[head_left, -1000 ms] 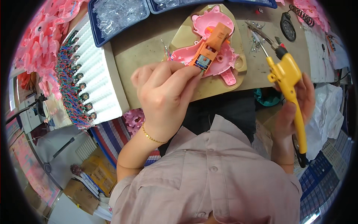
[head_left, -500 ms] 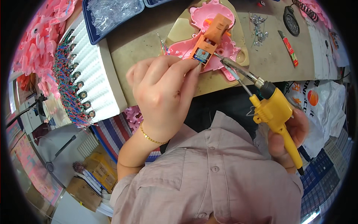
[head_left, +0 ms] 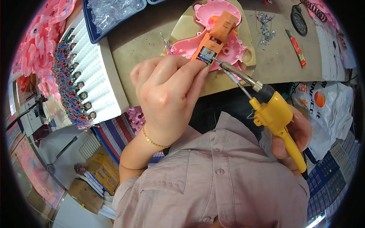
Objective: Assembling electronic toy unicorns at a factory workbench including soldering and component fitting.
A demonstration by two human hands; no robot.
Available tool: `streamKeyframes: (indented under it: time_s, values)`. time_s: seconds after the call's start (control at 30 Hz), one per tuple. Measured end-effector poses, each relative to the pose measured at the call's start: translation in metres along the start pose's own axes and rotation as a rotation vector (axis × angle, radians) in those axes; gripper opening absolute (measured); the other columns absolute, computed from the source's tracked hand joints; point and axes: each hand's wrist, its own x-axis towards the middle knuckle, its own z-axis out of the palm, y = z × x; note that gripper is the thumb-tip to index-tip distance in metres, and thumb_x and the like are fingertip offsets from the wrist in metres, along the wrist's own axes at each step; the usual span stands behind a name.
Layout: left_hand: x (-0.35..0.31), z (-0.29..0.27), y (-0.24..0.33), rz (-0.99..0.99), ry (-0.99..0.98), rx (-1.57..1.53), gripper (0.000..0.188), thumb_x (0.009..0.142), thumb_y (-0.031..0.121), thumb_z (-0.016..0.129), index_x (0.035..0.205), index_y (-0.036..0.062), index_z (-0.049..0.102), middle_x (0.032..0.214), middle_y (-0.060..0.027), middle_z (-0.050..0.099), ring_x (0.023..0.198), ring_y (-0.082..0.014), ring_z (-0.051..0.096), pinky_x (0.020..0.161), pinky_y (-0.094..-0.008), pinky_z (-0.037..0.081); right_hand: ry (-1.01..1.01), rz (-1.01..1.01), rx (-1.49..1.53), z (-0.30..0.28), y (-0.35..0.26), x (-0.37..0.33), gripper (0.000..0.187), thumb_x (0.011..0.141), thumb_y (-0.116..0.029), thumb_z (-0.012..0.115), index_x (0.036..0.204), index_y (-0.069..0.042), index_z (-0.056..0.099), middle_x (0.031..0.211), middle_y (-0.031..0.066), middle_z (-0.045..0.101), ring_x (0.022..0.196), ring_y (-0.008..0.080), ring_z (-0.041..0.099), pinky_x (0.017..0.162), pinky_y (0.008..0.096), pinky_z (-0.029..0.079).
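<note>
The orange casing (head_left: 224,24) lies in the open pink shell (head_left: 184,48) on the tan board (head_left: 184,30), its near end uncovered so that a small grey motor (head_left: 208,53) shows inside. At that end the left hand (head_left: 164,89) bends its thumb and forefinger tips together; whether they are closed on a wire, on the casing's edge or on nothing, I cannot tell. The right hand (head_left: 297,133) has its fingers wrapped around the yellow soldering gun (head_left: 273,109), whose tip reaches the right edge of the casing's opening, beside the motor; contact with metal is too small to make out. Judging by this, the motor is already seated and work at its near end is under way, but no finished joint can be seen. The casing's opening has no cover on it, the pink shell is unclosed, and a few wires (head_left: 166,44) stick up with loose ends to its left. A red knife (head_left: 295,49) and 1 cluster of small metal parts (head_left: 265,33) lie apart to the right.
</note>
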Motion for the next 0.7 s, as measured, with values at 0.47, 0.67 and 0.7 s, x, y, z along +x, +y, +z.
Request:
streamKeyframes:
  time_s: [0.47, 0.67, 0.7]
  values:
    - [0.003, 0.0, -0.001, 0.021, -0.006, 0.033, 0.014, 0.07, 0.016, 0.074, 0.083, 0.0138, 0.069, 0.077, 0.0024, 0.059, 0.076, -0.0184, 0.054, 0.075, -0.0324, 0.035, 0.021, 0.098, 0.146, 0.007, -0.004, 0.017, 0.036, 0.081, -0.004, 0.069, 0.11, -0.001, 0.048, 0.117, 0.0362, 0.051, 0.102, 0.0324, 0.059, 0.084, 0.0355, 0.048]
    - [0.001, -0.001, -0.001, 0.012, -0.019, 0.044, 0.013, 0.07, 0.015, 0.074, 0.082, 0.0137, 0.068, 0.076, 0.002, 0.058, 0.076, -0.019, 0.054, 0.075, -0.0328, 0.035, 0.005, 0.622, 0.223, 0.001, -0.026, 0.018, 0.028, 0.081, -0.001, 0.067, 0.105, 0.001, 0.051, 0.116, 0.0342, 0.052, 0.101, 0.0326, 0.059, 0.085, 0.0349, 0.047]
    - [0.0, -0.001, -0.001, 0.006, -0.025, 0.046, 0.013, 0.07, 0.016, 0.073, 0.082, 0.0137, 0.068, 0.076, 0.002, 0.057, 0.076, -0.0191, 0.054, 0.075, -0.0329, 0.035, 0.002, 0.623, 0.226, -0.002, -0.03, 0.022, 0.028, 0.081, -0.001, 0.067, 0.105, 0.001, 0.051, 0.116, 0.0342, 0.052, 0.101, 0.0326, 0.059, 0.085, 0.0349, 0.047]
